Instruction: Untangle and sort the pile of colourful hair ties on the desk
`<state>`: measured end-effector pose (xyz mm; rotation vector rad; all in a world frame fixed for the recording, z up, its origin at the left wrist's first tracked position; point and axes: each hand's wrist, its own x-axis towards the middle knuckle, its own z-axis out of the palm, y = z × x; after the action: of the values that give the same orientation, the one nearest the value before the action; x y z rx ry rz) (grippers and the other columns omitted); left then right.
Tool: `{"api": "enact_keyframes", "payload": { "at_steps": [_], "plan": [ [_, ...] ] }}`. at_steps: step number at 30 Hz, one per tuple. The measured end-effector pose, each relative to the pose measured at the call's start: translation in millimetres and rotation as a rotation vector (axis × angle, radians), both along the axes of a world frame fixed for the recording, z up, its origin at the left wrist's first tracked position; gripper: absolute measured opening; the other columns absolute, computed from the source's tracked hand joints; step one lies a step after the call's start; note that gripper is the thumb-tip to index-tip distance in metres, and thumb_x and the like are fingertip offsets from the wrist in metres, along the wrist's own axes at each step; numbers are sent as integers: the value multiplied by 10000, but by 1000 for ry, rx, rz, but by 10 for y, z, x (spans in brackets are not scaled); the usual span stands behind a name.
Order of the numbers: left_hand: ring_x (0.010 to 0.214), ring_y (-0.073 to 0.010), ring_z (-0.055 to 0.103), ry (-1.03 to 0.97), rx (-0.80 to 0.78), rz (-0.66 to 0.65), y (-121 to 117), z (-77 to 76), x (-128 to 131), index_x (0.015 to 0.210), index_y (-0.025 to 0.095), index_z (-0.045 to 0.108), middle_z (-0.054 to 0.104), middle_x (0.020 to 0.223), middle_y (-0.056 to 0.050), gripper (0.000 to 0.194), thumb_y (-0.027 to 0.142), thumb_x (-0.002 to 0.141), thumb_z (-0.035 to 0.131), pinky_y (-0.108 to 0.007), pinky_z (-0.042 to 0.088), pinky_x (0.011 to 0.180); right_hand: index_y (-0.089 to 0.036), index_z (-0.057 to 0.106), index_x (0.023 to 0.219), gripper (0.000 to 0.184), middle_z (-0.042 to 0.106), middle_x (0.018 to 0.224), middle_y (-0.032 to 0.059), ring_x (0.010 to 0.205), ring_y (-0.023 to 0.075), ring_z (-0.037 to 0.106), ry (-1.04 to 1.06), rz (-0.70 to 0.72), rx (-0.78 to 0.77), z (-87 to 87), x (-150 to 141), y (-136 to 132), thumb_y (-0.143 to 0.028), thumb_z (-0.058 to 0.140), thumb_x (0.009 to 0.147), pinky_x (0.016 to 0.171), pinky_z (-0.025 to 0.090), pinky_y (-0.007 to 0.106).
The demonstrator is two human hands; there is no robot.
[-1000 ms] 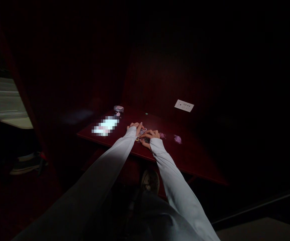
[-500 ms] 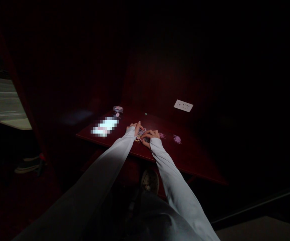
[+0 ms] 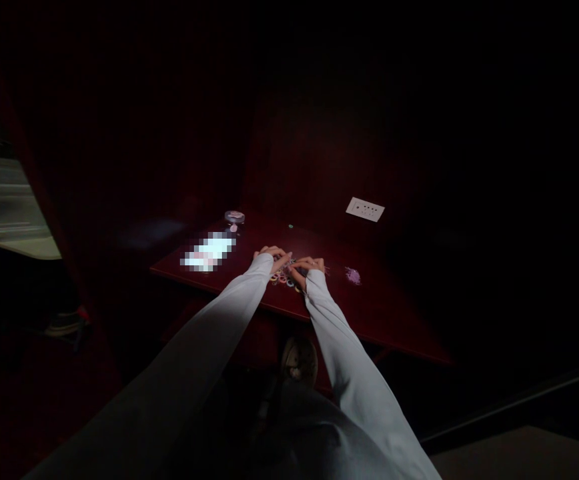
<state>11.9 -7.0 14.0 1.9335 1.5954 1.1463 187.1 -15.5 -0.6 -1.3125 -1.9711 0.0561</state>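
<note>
Over a pile of small coloured rings that look like hair ties, my two hands face each other on the dark red table. My left hand has its fingers bent together, the tips at the far side of the pile. From the right, my right hand reaches in with thumb and forefinger close together. The fingertips of both hands nearly meet; whatever lies between them is too small and dim to make out. Yellow, white and pinkish rings show on the near side of the pile, while the rest is hidden under the hands.
A lit, blurred-out screen lies on the table at left. Behind it stands a round clear container. A purple bundle is at right, a small green ring at the back. A socket plate is on the wall.
Both hands have shifted slightly: the left fingers now bend inward and the right hand has moved a little right. More rings show on the near side, and the pink bundle is now mostly covered.
</note>
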Motion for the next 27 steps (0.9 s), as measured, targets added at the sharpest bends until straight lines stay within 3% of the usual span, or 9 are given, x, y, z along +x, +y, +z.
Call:
{"api": "enact_keyframes", "payload": {
  "at_steps": [5,12,17,20,24,27],
  "plan": [
    [1182,-265,653,-2,41,-53,38,-45,2,868,275,857,800,1174,-25,128,378,890,784,-449,420,1112,-265,817,827,289,754,977,64,1063,272,560,34,-98,-27,34,27,12,-491,685,951,985,419,429],
    [1144,-245,692,-72,63,-57,83,-82,-15,778,261,825,807,1105,-26,158,335,903,764,-427,453,1113,-246,795,833,315,755,980,48,1082,273,555,12,-66,-33,-26,46,70,-500,658,958,1002,420,431],
    [1006,-209,696,-103,73,-54,81,-73,-11,769,243,799,802,1023,-36,202,381,906,744,-362,509,1022,-257,785,784,276,760,980,37,1068,271,538,63,-167,-32,-22,19,71,-477,682,916,1013,391,435],
    [964,-200,686,-101,73,-44,51,-52,-28,766,239,791,793,959,-33,223,400,908,729,-336,521,976,-247,792,822,341,763,1007,61,1091,293,525,62,-290,-69,56,166,27,-492,597,957,1001,362,445],
    [999,-201,688,-56,63,-55,9,-24,-65,777,247,797,808,1009,-19,202,330,927,688,-355,498,1033,-231,786,878,301,758,1077,93,1105,308,513,95,-633,-66,180,604,-26,-439,582,952,967,337,429],
    [1041,-207,688,-35,56,-54,-9,-9,-75,807,252,809,812,1057,-17,223,282,951,642,-386,462,1091,-223,780,873,292,732,1108,119,1139,342,488,91,-800,-82,213,947,-57,-412,570,947,950,314,451]
  ]
}}
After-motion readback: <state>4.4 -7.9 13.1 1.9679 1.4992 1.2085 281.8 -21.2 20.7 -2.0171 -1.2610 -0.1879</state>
